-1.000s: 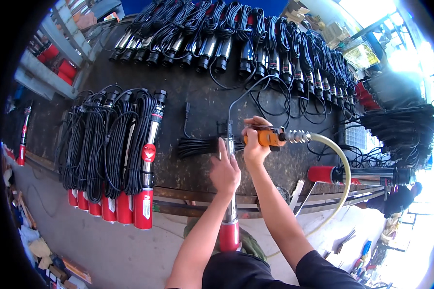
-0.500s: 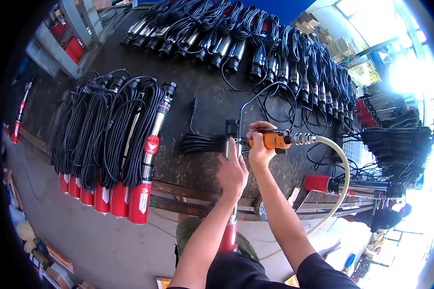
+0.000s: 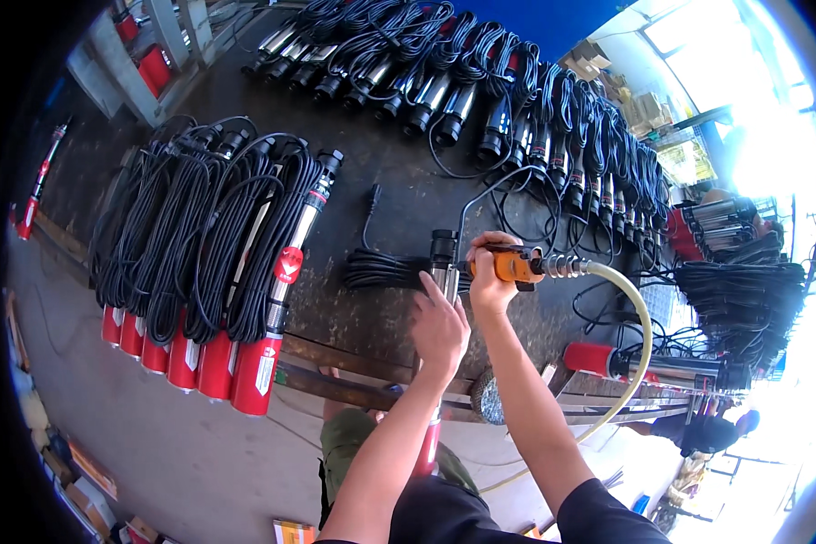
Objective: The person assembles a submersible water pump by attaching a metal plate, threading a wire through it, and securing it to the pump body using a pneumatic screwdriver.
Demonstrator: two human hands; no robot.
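A slim submersible pump with a black top [image 3: 443,243] and steel body lies across the bench edge in front of me, its red lower end [image 3: 428,449] near my lap. My right hand [image 3: 491,288] is wrapped round an orange air screwdriver [image 3: 515,265], whose nose points left at the pump just below the black top. Whether the tip touches the pump is hidden. My left hand [image 3: 440,331] is open at the pump's body, fingers stretched out and slightly apart. A black cable coil [image 3: 383,269] lies beside the pump, on its left.
A pale air hose [image 3: 646,317] curves from the screwdriver down past my right forearm. Several finished-looking pumps with coiled cables [image 3: 186,245] stand at the left. A long row of pumps [image 3: 435,100] spans the far side. Another red-ended pump [image 3: 589,359] lies at right, above a round brush-like object [image 3: 488,399].
My left hand's fingers have lifted and spread a little from the pump. The right hand keeps the screwdriver at about the same spot. The whole view has shifted slightly.
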